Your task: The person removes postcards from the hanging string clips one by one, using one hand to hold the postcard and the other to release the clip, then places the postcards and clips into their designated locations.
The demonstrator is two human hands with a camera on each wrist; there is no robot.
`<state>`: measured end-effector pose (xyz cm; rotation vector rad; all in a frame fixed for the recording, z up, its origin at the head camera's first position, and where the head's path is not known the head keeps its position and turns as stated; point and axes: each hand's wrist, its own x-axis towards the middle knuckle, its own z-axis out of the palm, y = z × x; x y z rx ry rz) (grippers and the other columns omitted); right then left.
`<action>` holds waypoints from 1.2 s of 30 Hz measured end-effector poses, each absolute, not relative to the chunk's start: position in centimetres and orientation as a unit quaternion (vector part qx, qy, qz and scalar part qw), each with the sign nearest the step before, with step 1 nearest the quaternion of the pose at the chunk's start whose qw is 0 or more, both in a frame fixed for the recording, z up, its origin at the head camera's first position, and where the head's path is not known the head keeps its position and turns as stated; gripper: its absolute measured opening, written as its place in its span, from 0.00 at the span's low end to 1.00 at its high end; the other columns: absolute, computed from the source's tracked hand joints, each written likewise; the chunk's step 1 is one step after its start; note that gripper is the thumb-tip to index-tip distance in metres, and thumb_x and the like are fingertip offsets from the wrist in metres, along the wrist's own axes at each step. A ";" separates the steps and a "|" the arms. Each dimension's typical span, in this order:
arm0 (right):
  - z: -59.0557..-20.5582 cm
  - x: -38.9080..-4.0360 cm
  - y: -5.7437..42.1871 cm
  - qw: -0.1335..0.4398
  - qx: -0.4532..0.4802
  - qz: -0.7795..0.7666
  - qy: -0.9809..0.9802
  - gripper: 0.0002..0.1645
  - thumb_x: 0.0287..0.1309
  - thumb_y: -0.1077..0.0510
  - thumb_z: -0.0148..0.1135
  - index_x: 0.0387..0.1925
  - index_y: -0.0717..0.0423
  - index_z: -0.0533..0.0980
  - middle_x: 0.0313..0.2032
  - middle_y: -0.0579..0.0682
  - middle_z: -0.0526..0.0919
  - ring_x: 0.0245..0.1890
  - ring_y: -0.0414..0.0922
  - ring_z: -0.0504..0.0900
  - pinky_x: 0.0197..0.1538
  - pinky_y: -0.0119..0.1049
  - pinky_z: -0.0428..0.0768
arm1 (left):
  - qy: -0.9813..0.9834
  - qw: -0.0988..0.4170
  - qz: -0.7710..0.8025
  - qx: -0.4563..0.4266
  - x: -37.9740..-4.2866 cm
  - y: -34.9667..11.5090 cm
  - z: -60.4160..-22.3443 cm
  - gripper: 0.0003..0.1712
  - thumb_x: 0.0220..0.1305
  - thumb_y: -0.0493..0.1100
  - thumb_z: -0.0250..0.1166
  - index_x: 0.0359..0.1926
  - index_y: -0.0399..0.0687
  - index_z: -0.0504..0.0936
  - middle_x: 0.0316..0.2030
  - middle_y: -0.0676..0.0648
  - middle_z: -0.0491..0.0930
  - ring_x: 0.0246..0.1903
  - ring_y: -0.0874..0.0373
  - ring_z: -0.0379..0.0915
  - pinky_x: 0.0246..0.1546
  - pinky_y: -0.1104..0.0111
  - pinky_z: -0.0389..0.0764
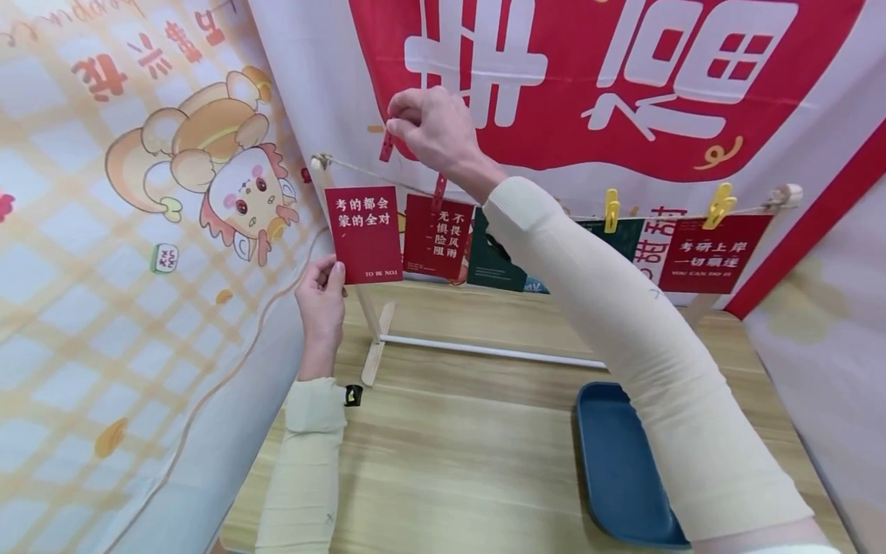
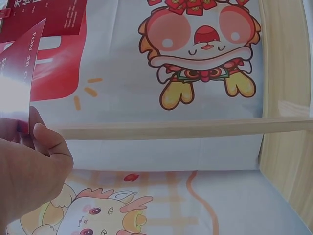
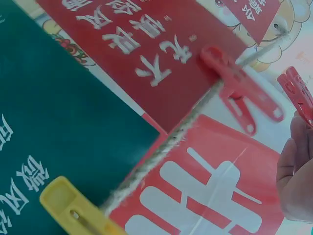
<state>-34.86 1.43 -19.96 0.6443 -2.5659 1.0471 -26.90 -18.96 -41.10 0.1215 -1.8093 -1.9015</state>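
Along the wood-grain desk [image 1: 450, 454]'s far edge, a wooden rack [image 1: 374, 360] carries rough twine [image 3: 161, 151]. Near the twine's left end, the left hand [image 1: 322, 296] pinches a flat, rectangular red card [image 1: 367, 238]'s lower-left corner; above, the right hand [image 1: 438, 129] pinches a red plastic clothespin [image 1: 387, 144].

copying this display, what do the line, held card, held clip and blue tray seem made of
Line: probably natural-fibre twine, matte, with twisted, fuzzy strands.
Held card: likely paper card, slightly glossy; thin, catches glare.
Held clip: apparently smooth plastic, evenly coloured and moulded-looking.
Blue tray: smooth, low sheen, rounded corners; perhaps plastic, coated metal possible.
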 end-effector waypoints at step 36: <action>-22.6 -26.6 9.6 0.241 0.292 0.384 -0.842 0.26 0.59 0.46 0.67 0.56 0.53 0.79 0.50 0.47 0.86 0.45 0.38 0.82 0.50 0.30 0.81 | -0.666 0.264 -0.696 0.057 -23.8 -20.7 -42.1 0.11 0.65 0.45 0.65 0.42 0.42 0.83 0.29 0.54 0.83 0.25 0.62 0.70 0.25 0.76 0.73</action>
